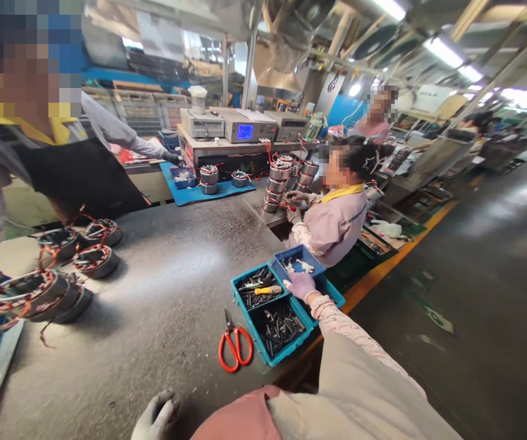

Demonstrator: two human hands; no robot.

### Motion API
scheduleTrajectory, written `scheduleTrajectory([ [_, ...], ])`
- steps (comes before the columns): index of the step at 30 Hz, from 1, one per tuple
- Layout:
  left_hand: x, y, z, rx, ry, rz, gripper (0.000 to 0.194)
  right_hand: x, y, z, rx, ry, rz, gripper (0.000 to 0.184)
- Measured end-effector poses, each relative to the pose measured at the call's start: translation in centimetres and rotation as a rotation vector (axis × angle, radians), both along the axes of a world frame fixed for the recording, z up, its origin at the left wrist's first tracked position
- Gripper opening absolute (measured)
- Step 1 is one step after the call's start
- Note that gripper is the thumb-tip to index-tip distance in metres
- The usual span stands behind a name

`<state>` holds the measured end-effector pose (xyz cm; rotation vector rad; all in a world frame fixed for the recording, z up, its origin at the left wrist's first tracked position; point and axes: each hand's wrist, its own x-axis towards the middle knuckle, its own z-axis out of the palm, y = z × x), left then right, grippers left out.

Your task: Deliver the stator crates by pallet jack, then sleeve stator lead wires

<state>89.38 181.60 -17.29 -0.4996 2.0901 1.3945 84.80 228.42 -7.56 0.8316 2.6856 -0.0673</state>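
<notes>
My right hand [302,285], in a light purple glove, is at the near wall of a small dark blue bin [300,253], its fingers closed at the rim. White pieces [298,266] lie in that bin. Beside it a teal divided bin [270,362] holds black tube-like pieces [279,330] and a yellow-handled screwdriver [267,290]. Red-handled scissors [236,351] lie on the table left of the bins. At the bottom edge, my left hand [156,417], in a pale glove, is partly cut off; its fingers are loosely apart with nothing visible in them.
Motor stators [52,293] with orange wires stand on the table [162,281] at left, before a standing co-worker [61,165]. Another co-worker [341,214] sits beyond the bins by stacked stators [278,177]. Test instruments [249,128] stand behind. A walkway [474,293] runs along the right.
</notes>
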Motion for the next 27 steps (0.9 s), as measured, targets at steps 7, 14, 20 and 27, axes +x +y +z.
scheduleTrajectory([
  [7, 0.2, 0.3, -0.2, -0.087, 0.083, -0.064, 0.053, 0.8, -1.3, 0.5, 0.091, -0.090, -0.031, 0.041],
  [14, -1.1, 0.5, -0.8, -0.078, 0.051, -0.108, 0.050, 0.7, -1.8, 0.1, 0.153, -0.082, -0.037, 0.038],
  [20, -2.7, 0.5, -0.6, -0.038, 0.040, -0.086, 0.050, 0.8, -1.1, 0.8, 0.120, -0.115, -0.035, 0.041],
  [27, -2.7, 0.2, -0.2, 0.021, 0.007, -0.026, 0.051, -5.6, -3.5, 1.2, -0.632, 0.600, -0.281, 0.029],
])
